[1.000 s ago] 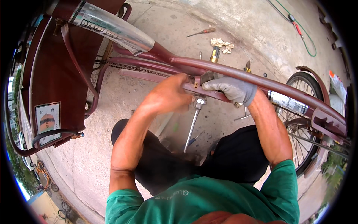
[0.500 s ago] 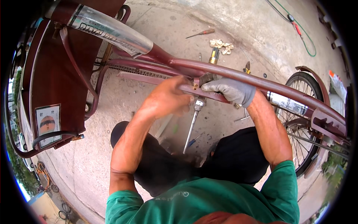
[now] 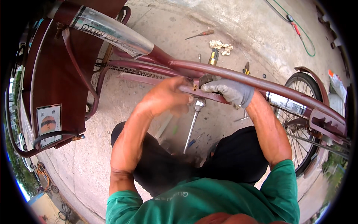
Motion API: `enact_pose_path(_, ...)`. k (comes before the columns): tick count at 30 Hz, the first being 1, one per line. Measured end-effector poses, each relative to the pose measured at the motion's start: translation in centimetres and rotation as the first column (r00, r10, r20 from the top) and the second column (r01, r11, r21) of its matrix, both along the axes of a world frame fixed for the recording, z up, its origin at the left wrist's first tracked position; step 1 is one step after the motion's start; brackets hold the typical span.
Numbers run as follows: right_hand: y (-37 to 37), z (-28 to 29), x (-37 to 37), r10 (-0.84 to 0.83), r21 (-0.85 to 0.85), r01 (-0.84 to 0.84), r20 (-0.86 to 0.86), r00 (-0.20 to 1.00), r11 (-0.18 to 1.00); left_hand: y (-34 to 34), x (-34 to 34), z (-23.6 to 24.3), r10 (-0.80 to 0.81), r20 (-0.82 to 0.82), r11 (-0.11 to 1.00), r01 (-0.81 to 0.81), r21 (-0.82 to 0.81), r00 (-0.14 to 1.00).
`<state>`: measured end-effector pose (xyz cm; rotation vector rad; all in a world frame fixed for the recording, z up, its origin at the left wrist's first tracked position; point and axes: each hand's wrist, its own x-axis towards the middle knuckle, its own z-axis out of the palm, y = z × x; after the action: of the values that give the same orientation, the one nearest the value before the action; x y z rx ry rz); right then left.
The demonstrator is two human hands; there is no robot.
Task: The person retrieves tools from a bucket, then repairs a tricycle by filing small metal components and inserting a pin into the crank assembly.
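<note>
My bare left hand (image 3: 166, 95) is bent over a long flat maroon chain guard (image 3: 141, 77) on a bicycle-like frame. Its lower fingers are smeared by motion, so its grip does not show. Close by on the right, my right hand (image 3: 235, 92) wears a grey glove and is closed on the guard, its thumb along the near edge and other fingers hidden behind. A small bracket (image 3: 195, 84) with a hole sits between the hands. Below it, a shiny metal rod with a thick head (image 3: 192, 125) points down toward my knees; whether it is a crank or a wrench I cannot tell.
Across the work runs the maroon frame tube (image 3: 231, 72); a wheel (image 3: 298, 86) stands at right, a maroon box body (image 3: 67, 82) at left. Beyond lie a screwdriver (image 3: 201, 34), a crumpled rag (image 3: 223, 46), a black-and-yellow cylinder (image 3: 213, 57) and a green hose (image 3: 307, 43).
My left hand has shifted slightly left, its fingers still blurred. The gloved right hand stays on the guard, almost unmoved.
</note>
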<state>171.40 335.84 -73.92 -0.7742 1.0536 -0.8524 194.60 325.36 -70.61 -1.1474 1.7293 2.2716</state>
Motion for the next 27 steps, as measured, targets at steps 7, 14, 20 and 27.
enact_pose_path(7, -0.1, 0.1, 0.0, -0.032, 0.043, 0.032, 0.009, 0.999, 0.999, -0.7, 0.6, -0.8, 0.005, -0.047, 0.995, 0.000, 0.096, 0.999)
enact_pose_path(14, 0.0, 0.3, 0.0, -0.028, 0.062, 0.029, -0.020, 0.999, 0.998, -0.2, 0.2, -0.2, -0.036, 0.018, 0.999, 0.036, -0.003, 0.999)
enact_pose_path(20, -0.1, 0.1, 0.1, -0.019, 0.025, 0.020, -0.039, 0.999, 0.999, 1.3, -0.4, 0.5, -0.043, 0.110, 0.963, 0.071, -0.262, 0.993)
enact_pose_path(27, -0.2, 0.3, 0.1, -0.012, -0.010, 0.010, -0.167, 0.986, 1.000, 2.4, -0.1, 0.3, 0.026, 0.156, 0.754, 0.083, -0.652, 0.987)
